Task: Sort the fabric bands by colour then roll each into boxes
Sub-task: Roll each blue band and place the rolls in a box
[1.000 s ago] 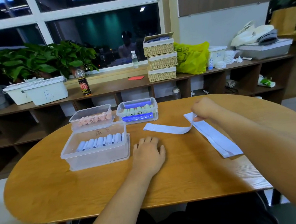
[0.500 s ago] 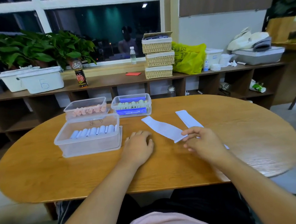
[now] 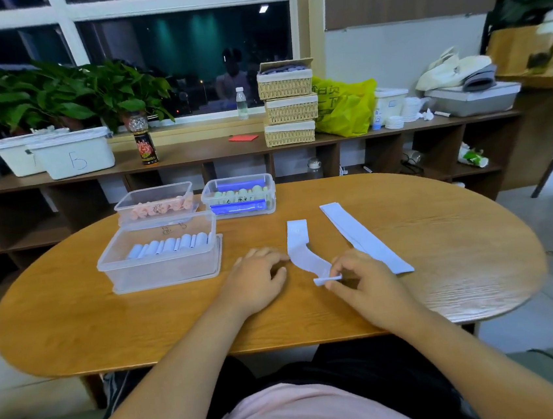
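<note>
Oval wooden table, seen from the seated person's head. Band, pale blue: lies on the table near the front centre, far end flat, near end curving towards the person and turned over into a small fold. Right hand: thumb and forefinger pinch that folded near end, other fingers loosely curled above the table. Left hand: palm down on the table, fingers relaxed and holding nothing, fingertips just beside the band's left edge; whether they touch it cannot be told. Second band, same pale blue: flat and straight, running diagonally to the right of the first, its near end partly behind the right hand. Near box, clear plastic, left of the hands: one row of pale blue rolls along its far side. Pink box, just behind it: pink rolls. Third box, beside the pink box on its right: pale green rolls and dark blue material. Background: long shelf under a window, bearing plants, white tubs, three stacked baskets and a yellow bag.
</note>
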Demonstrator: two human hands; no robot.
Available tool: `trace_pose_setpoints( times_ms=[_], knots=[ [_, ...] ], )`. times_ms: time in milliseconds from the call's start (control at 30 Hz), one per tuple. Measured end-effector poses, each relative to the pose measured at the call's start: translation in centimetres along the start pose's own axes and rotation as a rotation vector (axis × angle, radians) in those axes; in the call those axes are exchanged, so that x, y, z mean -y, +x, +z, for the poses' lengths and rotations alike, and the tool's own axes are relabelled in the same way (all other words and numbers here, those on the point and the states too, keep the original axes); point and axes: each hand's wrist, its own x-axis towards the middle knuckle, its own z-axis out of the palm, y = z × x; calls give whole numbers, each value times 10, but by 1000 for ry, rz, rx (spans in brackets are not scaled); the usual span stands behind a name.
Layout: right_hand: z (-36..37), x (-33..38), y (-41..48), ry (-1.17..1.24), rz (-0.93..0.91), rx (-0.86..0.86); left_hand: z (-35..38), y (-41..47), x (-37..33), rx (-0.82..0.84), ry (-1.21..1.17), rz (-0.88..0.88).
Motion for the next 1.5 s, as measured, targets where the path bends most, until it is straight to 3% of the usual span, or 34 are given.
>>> trace_pose_setpoints(
  times_ms=[300,467,800,1000,1133,1500],
  knots=[
    [6,11,7,390,344,-101,-2,0,0,36,25,12],
    [4,-2,-13,19,175,9,-7,-8,-6,10,-13,49],
    [8,4,-16,123,53,111,-15,-45,-19,6,-147,230],
    [-4,-3,-10,-111,-77,244,-17,-58,-26,106,-159,341],
    [-9,-1,-1,-186,-97,339,-15,-61,-30,77,-143,318],
    [-2,4,3,-168,-112,370,-14,-61,-30,93,-230,204]
  ],
)
